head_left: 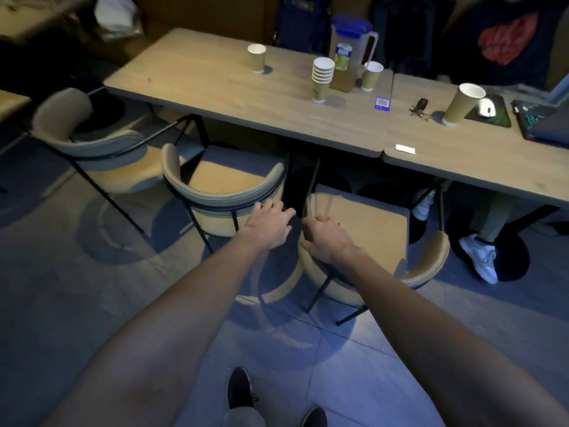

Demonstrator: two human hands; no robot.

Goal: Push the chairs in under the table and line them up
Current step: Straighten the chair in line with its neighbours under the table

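Observation:
Three tan chairs with curved backs and black legs stand along the near side of a long wooden table. The left chair is turned away and stands out from the table. The middle chair has its seat partly under the table's edge. The right chair stands further out, turned at an angle. My left hand hovers by the right end of the middle chair's backrest, fingers spread, holding nothing. My right hand is closed around the left end of the right chair's backrest.
A second table joins on the right, where a seated person's legs and white shoes reach underneath. Paper cups, a jug, keys, a mouse and a laptop lie on top. My own feet stand on the tiled floor.

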